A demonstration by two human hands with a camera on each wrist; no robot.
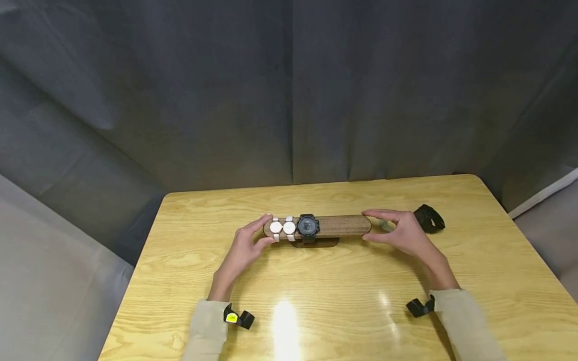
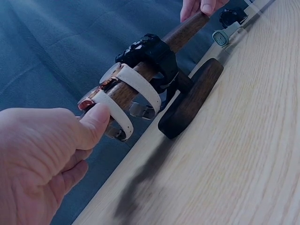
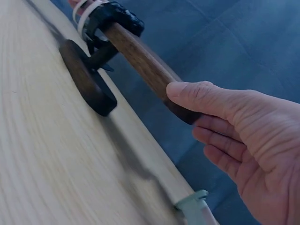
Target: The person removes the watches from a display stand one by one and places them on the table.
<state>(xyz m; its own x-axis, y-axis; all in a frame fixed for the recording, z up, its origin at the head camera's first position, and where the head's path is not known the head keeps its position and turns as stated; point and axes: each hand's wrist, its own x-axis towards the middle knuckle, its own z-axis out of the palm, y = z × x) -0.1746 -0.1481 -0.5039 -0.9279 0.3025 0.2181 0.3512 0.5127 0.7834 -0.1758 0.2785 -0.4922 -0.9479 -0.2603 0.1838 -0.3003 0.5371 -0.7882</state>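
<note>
A dark wooden T-shaped watch stand has a long bar above a small rounded base. My left hand pinches the bar's left end, thumb on the near side, beside a white-strapped watch. A second white-strapped watch and a chunky black watch are strapped round the bar to its right. At the bare right end, my right hand grips the wood between thumb and fingers. Whether the base touches the table cannot be told.
Behind the right hand lie a pale green watch and a black watch with a looped strap, on the light wood table. Dark grey curtains hang beyond the table's far edge.
</note>
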